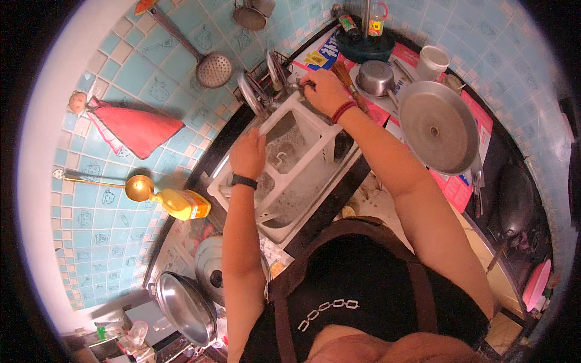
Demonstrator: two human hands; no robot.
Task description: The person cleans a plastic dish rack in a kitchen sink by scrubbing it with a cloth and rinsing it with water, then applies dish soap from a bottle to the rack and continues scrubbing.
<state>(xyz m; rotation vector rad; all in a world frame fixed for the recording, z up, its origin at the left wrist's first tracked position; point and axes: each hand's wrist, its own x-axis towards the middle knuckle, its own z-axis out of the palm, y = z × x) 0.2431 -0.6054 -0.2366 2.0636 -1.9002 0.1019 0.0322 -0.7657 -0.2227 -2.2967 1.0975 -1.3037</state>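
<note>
A white plastic rack-like frame (313, 179) with large openings lies tilted over the sink (290, 236), where soapy water and suds show through it. My left hand (248, 154), with a black band at the wrist, rests on the frame's left side, its fingers over the rim. My right hand (324, 90), with a red bracelet, is at the frame's far corner by the faucet, its fingers closed round a small dark thing that I cannot make out. Two curved metal faucet spouts (248, 93) stand behind the sink.
Right of the sink are a small metal pot (376, 78), a large round pan (436, 129), a white tub (432, 62) and a brush (345, 78). A yellow detergent bottle (184, 204) stands left. A glass lid (211, 267) and a wok (185, 308) lie lower left.
</note>
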